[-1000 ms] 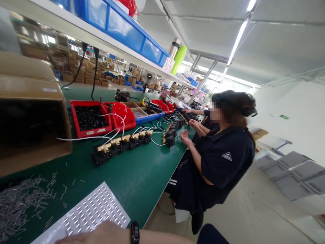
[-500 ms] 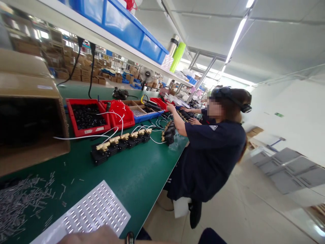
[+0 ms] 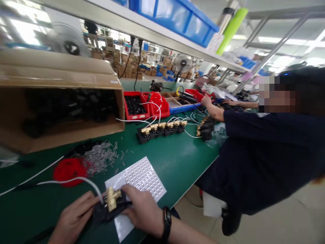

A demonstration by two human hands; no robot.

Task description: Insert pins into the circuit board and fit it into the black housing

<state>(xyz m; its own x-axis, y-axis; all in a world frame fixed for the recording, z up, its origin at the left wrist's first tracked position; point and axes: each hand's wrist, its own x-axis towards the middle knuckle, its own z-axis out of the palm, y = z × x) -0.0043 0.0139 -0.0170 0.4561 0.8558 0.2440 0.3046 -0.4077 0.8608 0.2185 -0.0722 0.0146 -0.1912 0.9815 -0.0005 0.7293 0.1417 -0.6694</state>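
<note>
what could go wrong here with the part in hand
The white cable on the brass-and-black part could snag and scatter the loose metal pins nearby. The right hand, holding that part, overlaps the dotted sheet in view, so it might crease or shift it.

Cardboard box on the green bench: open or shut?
Open: the cardboard box gapes at one side, showing black parts inside.

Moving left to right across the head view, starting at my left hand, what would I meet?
Left hand, brass fitting, right hand, black wristband, curved row of black units, co-worker's dark sleeve.
</note>
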